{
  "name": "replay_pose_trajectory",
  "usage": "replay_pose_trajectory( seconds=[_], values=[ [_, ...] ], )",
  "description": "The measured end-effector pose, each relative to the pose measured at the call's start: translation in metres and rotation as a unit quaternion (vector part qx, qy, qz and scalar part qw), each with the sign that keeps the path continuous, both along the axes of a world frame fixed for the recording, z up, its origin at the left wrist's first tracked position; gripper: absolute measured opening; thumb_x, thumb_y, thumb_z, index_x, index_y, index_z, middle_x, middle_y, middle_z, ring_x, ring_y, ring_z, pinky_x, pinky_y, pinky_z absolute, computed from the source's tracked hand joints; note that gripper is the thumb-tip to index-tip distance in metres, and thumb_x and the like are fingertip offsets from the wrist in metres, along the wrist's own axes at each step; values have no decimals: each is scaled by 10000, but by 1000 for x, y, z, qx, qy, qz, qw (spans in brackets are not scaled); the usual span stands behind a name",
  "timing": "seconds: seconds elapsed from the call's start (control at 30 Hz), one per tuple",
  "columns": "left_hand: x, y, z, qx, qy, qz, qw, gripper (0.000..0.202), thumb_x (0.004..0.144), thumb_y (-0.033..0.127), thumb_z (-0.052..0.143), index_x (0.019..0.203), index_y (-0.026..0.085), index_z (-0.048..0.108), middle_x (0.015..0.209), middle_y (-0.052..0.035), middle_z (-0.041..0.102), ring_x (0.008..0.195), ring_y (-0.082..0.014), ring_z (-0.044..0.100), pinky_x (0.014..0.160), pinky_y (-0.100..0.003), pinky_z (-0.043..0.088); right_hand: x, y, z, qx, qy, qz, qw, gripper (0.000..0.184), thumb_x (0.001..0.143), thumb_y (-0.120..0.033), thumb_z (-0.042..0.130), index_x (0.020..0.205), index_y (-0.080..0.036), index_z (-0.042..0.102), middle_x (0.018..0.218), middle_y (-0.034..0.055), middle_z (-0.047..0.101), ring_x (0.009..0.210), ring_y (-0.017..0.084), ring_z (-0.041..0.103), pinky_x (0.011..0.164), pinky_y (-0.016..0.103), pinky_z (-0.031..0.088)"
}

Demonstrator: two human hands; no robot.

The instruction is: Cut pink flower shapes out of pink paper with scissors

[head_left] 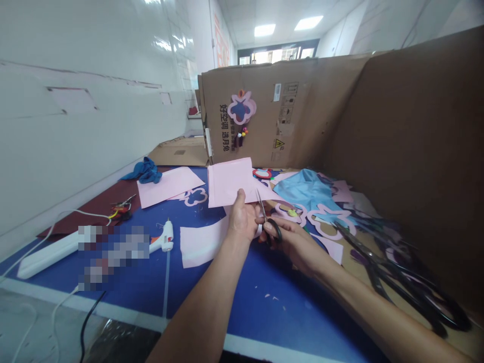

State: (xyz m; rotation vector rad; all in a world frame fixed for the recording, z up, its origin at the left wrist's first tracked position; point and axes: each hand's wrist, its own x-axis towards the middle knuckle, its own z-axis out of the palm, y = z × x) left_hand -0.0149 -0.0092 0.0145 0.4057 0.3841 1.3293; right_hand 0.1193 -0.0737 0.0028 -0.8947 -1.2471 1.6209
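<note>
My left hand [244, 218] grips a pink sheet [230, 179] by its lower edge, thumb on top and fingers beneath. The sheet is held up above the table. In my right hand [289, 237] is a small pair of scissors [262, 207] with black handles, its blades pointing up at the right part of the sheet. Whether the blades are biting into the sheet is hard to tell. Below my left hand lies another pink piece [202, 244]. Pink flower-shaped cutouts [331, 221] rest to the right of my hands.
Large black-handled scissors [393, 267] lie at the right. Light blue cloth [304, 186] sits behind the cutouts. A white glue gun [165, 236], a power strip [53, 254] and cords are at the left. A cardboard box [260, 111] stands at the back, a flower ornament [241, 108] hanging on it.
</note>
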Motion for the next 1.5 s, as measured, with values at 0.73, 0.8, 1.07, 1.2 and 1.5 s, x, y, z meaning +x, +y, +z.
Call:
replay_pose_trajectory(
  seconds=[0.73, 0.8, 1.07, 1.2, 1.5],
  values=[
    [-5, -3, -2, -38, 54, -100, 993, 729, 1022, 648, 235, 1197, 83, 661, 507, -24, 526, 333, -200, 483, 341, -295, 403, -1, 6, -1, 20, 5, 0, 1000, 338, 856, -502, 816, 1045, -223, 801, 813, 29, 657, 777, 187, 540, 638, 288, 355],
    [-5, -3, -3, -29, 63, -114, 991, 765, 1014, 667, 219, 1228, 74, 652, 512, -28, 532, 331, -208, 493, 339, -302, 408, -1, 6, -2, 21, 2, 0, 1000, 335, 861, -503, 812, 1045, -223, 800, 812, 28, 657, 772, 185, 538, 642, 290, 356],
    [-6, 1, -9, -34, 44, -114, 992, 712, 1011, 661, 244, 1169, 104, 659, 571, -41, 574, 322, -189, 473, 328, -307, 414, 0, 7, -6, 21, -12, -12, 1000, 333, 849, -521, 816, 978, -215, 784, 811, 22, 667, 768, 186, 543, 653, 293, 356],
    [-6, 2, -11, -49, 49, -131, 989, 734, 979, 715, 294, 1128, 101, 668, 546, -42, 551, 322, -199, 476, 335, -319, 418, 0, 7, -6, 28, -21, -11, 999, 331, 857, -530, 809, 923, -209, 760, 798, 17, 660, 755, 178, 539, 650, 291, 351],
    [-5, -2, -6, -64, 34, -103, 992, 676, 1010, 659, 320, 1143, 95, 666, 553, -43, 558, 353, -179, 437, 375, -306, 399, 2, 8, -8, 35, -34, -11, 999, 355, 844, -559, 810, 861, -213, 731, 799, 17, 652, 762, 187, 549, 662, 291, 363]
  ],
)
